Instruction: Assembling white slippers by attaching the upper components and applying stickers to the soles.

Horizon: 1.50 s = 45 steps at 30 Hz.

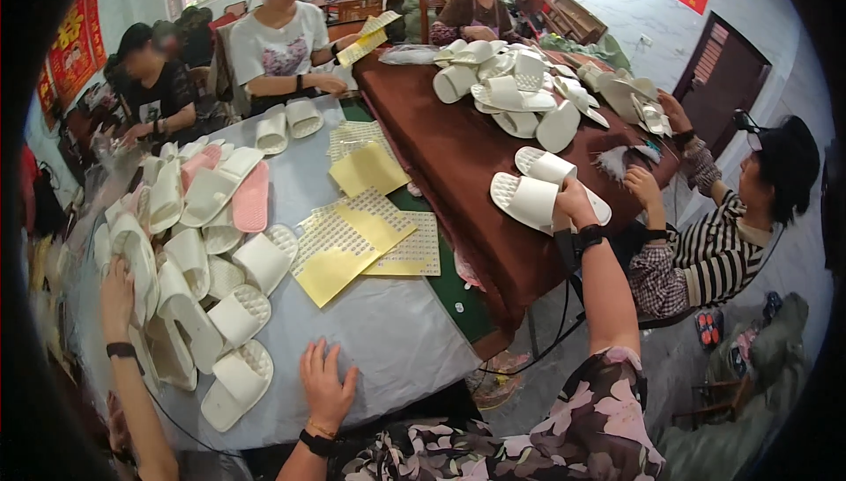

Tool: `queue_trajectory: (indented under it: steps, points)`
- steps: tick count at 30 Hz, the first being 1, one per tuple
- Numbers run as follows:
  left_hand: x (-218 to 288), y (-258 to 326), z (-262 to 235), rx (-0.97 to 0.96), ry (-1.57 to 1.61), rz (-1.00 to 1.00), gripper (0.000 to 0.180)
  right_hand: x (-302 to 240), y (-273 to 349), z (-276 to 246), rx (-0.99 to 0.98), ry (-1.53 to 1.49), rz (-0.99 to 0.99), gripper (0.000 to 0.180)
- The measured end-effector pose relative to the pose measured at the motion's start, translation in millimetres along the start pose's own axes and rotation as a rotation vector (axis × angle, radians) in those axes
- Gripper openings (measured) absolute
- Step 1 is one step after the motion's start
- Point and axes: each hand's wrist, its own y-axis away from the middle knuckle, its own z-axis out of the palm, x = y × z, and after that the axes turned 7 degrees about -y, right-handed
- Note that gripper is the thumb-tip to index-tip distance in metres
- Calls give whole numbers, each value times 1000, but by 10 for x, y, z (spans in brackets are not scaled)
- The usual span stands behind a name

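White slipper (527, 200) sits on the brown worktop (458, 164), right grip (575, 203) clamped on its near edge, second slipper (548, 166) just beyond it; left grip (324, 382) flat, fingers apart on the grey worktop (397, 340), slipper pile (211, 305) to its left.

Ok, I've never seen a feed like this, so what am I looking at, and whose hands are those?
There is no machine here. One wide fisheye camera sits on a person's head and looks down, so straight edges bend. Their left hand lies flat and open on the grey table. Their right hand reaches across to the brown table and grips a white slipper. A slipper pile and yellow sheets lie on the grey table. The far-left arm appears to be a co-worker's.
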Motion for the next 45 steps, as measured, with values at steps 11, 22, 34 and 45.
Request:
queue_trajectory:
  steps: [11,22,34,45]
  points:
    - [0,163,-310,-3,304,-90,60,-2290,2185,672,-320,-404,-296,29]
    - [-203,284,-484,274,29,-146,70,-2855,3427,1840,-814,-221,-355,23]
    - [-254,353,-386,218,21,-62,55,-2168,2948,1519,-705,-278,-311,31]
    - [11,91,-528,192,24,179,47,-2369,3273,1469,-820,-357,-248,30]
